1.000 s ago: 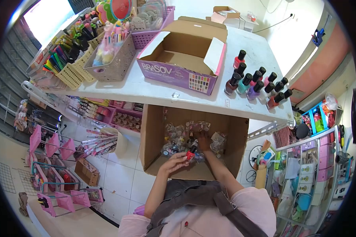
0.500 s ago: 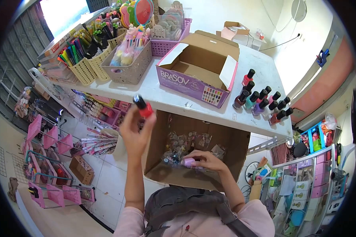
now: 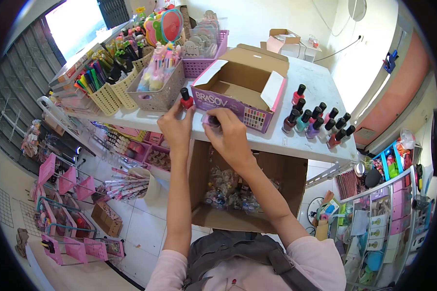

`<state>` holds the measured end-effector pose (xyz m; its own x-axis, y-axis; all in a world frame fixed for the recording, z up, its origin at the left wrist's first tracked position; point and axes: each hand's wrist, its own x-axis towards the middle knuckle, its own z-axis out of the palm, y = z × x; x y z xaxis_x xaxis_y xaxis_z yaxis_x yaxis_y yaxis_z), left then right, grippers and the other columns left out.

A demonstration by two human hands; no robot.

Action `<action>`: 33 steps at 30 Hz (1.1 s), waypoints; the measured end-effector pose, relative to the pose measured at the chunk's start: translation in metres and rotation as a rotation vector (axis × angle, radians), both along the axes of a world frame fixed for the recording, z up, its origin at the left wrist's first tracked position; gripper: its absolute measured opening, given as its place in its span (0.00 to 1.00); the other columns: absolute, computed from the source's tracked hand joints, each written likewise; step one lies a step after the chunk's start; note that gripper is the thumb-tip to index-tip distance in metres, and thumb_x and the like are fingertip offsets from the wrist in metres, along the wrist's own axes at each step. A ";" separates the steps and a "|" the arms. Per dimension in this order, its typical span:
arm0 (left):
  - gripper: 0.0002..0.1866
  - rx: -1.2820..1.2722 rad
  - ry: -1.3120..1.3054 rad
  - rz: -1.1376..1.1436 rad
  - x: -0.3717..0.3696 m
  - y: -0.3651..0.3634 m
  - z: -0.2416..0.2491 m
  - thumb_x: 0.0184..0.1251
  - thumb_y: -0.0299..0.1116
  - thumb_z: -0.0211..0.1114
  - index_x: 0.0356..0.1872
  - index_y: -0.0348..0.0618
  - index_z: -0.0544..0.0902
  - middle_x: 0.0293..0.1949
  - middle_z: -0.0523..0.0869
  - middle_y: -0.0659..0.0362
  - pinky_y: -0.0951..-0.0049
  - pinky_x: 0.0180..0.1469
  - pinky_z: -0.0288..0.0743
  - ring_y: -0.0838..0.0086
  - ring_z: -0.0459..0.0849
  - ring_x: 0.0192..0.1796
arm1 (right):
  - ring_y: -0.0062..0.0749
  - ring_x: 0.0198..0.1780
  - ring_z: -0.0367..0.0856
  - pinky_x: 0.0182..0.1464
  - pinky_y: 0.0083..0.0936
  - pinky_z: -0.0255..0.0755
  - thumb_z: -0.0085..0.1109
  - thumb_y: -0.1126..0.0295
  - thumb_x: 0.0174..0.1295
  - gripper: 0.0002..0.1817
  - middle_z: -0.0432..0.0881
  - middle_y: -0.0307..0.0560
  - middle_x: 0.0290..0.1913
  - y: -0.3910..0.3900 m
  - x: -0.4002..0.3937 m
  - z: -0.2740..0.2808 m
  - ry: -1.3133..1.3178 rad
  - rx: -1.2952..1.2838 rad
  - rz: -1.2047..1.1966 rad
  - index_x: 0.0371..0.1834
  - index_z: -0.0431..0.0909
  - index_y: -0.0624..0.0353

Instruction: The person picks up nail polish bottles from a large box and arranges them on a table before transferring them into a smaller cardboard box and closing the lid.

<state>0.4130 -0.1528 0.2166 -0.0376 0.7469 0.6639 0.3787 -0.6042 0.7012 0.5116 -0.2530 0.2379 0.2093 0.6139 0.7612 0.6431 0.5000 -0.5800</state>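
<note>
My left hand (image 3: 176,127) pinches a red nail polish bottle (image 3: 186,99) with a black cap, upright at the table's front edge. Beside it my right hand (image 3: 226,133) has its fingers closed round a small purple bottle (image 3: 211,120) with a dark top, partly hidden by the fingers. Just behind both hands stands the open purple BRASOV box (image 3: 232,104). Several nail polish bottles (image 3: 314,127) with black caps stand grouped on the right of the table. Below the hands, an open cardboard box (image 3: 296,186) holds many small plastic-wrapped items (image 3: 222,186).
The white table (image 3: 277,144) carries a grey basket (image 3: 161,94) of fluffy pens, cream baskets (image 3: 107,99) of markers and a purple basket (image 3: 194,67) at the left. Pink racks (image 3: 67,179) stand at the lower left, and full shelves (image 3: 376,228) at the right.
My right hand has risen from the cardboard box to the table edge with the purple bottle. My left hand has moved slightly right with the red bottle, which is now upright.
</note>
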 end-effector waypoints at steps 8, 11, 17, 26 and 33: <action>0.24 -0.047 -0.053 -0.013 -0.002 -0.009 -0.002 0.47 0.36 0.67 0.45 0.33 0.76 0.34 0.82 0.51 0.70 0.49 0.59 0.66 0.76 0.39 | 0.44 0.30 0.77 0.34 0.31 0.69 0.58 0.76 0.44 0.16 0.75 0.56 0.30 0.048 0.007 0.009 -0.040 0.010 -0.094 0.36 0.66 0.67; 0.25 0.164 -0.100 0.098 -0.007 -0.036 -0.002 0.50 0.34 0.65 0.50 0.35 0.71 0.37 0.82 0.54 0.70 0.51 0.56 0.71 0.77 0.40 | 0.44 0.30 0.77 0.34 0.30 0.69 0.58 0.76 0.44 0.16 0.75 0.57 0.30 0.052 0.007 0.008 -0.057 -0.065 -0.078 0.38 0.68 0.68; 0.13 0.400 -0.250 -0.075 -0.010 -0.096 -0.070 0.59 0.21 0.50 0.46 0.34 0.65 0.32 0.72 0.55 0.76 0.41 0.66 0.72 0.74 0.33 | 0.50 0.32 0.76 0.36 0.34 0.68 0.58 0.76 0.46 0.22 0.75 0.60 0.32 0.051 0.004 0.010 -0.068 -0.067 -0.143 0.47 0.67 0.69; 0.10 -0.098 -0.188 -0.210 0.019 -0.136 -0.180 0.59 0.24 0.53 0.42 0.35 0.69 0.33 0.74 0.56 0.79 0.37 0.67 0.77 0.72 0.33 | 0.51 0.29 0.76 0.32 0.35 0.68 0.60 0.75 0.45 0.25 0.75 0.62 0.30 0.051 0.003 0.010 -0.101 -0.123 -0.167 0.49 0.65 0.66; 0.15 -0.430 0.097 -0.785 0.015 -0.126 -0.228 0.56 0.32 0.51 0.43 0.37 0.72 0.41 0.75 0.47 0.63 0.45 0.66 0.57 0.75 0.44 | 0.34 0.24 0.75 0.28 0.23 0.69 0.59 0.71 0.49 0.13 0.79 0.47 0.31 -0.066 0.012 -0.013 -0.158 -0.119 0.249 0.39 0.75 0.60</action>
<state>0.4284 -0.2784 -0.0111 0.6301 0.7184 0.2947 0.0367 -0.4067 0.9128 0.5239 -0.3187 0.2253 -0.0736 0.7181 0.6920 0.5961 0.5880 -0.5467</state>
